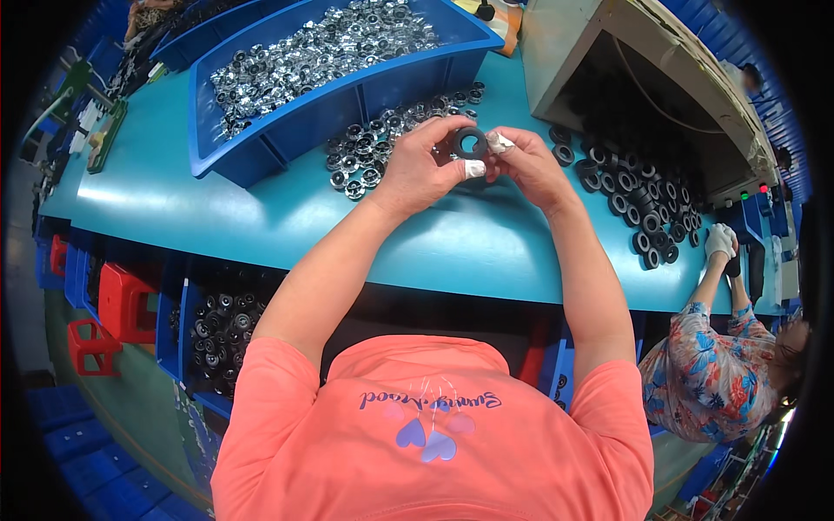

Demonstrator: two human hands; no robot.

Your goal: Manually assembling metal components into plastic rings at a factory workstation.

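Over the middle of the table, my left hand [417, 169] closes its thumb and index finger around a black ring [460, 135] with a round hole. My right hand [534, 169] grips the same ring from the other side, its thumb close to the rim. White tape wraps both thumbs. Something shiny shows beside the ring near my left fingers, too small to make out. Just beyond my left hand lies a loose pile of shiny chrome round parts [352, 161]. To the right of my right hand, many black rings [647, 195] are heaped on the table.
A large blue bin [287, 113] of chrome parts stands at the back left on the turquoise table [287, 221]. A pale box-shaped machine [565, 52] with a dark opening rises at back right. A co-worker's gloved hand [719, 241] rests at the right. Red stools [126, 304] stand lower left.
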